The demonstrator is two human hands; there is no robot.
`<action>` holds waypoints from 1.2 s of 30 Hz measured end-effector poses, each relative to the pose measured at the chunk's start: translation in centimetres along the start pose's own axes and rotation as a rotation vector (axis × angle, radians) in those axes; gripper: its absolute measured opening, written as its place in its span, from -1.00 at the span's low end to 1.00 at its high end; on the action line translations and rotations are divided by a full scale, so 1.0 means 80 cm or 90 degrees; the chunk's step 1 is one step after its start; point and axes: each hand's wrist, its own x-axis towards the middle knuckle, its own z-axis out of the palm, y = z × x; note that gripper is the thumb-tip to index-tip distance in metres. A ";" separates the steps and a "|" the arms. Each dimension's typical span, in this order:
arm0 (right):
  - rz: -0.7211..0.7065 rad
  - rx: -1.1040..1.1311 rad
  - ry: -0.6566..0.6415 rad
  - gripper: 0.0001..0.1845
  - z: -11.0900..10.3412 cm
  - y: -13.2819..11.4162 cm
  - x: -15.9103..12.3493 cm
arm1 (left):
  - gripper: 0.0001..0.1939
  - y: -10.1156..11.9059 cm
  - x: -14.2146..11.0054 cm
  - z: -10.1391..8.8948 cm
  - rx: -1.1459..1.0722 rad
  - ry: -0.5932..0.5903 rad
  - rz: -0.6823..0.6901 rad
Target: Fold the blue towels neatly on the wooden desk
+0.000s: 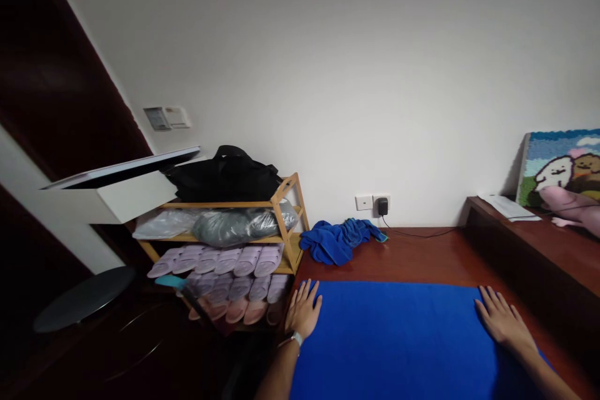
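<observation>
A blue cloth [398, 337] lies spread flat on the reddish-brown wooden tabletop [422, 256]. My left hand [304, 312], with a watch [294, 339] on its wrist, rests at the cloth's far left corner, fingers stretched out. On the far right corner lies my right hand [506, 320], palm down with its fingers spread. Neither hand is gripping anything that shows. Beyond the far edge of the cloth, a crumpled blue towel [337, 240] sits in a heap against the wall.
Left of the table stands a wooden rack [287, 225] with several slippers [229, 260], a black bag [225, 178] and a white box [135, 197]. A round stool [84, 300] is farther left. A charger [382, 206] is plugged in at the wall. Papers [509, 206] lie on the raised ledge at right.
</observation>
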 end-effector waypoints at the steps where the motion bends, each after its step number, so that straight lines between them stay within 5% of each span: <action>1: 0.004 0.003 -0.010 -0.16 -0.001 -0.001 -0.001 | -0.42 0.000 0.000 0.000 -0.001 -0.001 -0.001; 7: 0.006 0.027 -0.059 -0.16 -0.011 -0.005 0.003 | -0.42 0.001 0.000 0.001 -0.008 0.001 -0.001; 12: 0.083 0.056 -0.146 -0.15 -0.047 -0.006 0.026 | -0.41 0.003 -0.001 -0.005 -0.008 -0.009 0.001; 15: 0.075 0.047 -0.129 -0.18 -0.073 -0.039 0.034 | -0.41 0.004 -0.002 -0.006 -0.008 -0.007 0.001; 19: -0.099 0.095 -0.030 -0.26 -0.095 -0.176 0.009 | -0.41 0.004 -0.002 -0.003 -0.009 0.003 -0.003; 24: -0.330 0.223 -0.165 -0.22 -0.112 -0.397 -0.052 | -0.41 0.003 -0.002 -0.001 -0.002 0.003 -0.001; 27: -0.367 0.238 -0.221 -0.17 -0.118 -0.461 -0.065 | -0.40 0.001 -0.001 -0.001 -0.002 0.002 -0.002; 31: -0.313 0.228 -0.216 -0.18 -0.109 -0.433 -0.051 | -0.40 0.002 0.000 -0.001 0.004 0.004 -0.003; 36: -0.181 0.126 -0.175 -0.16 -0.078 -0.264 -0.022 | -0.40 0.004 0.000 -0.003 0.000 -0.005 -0.008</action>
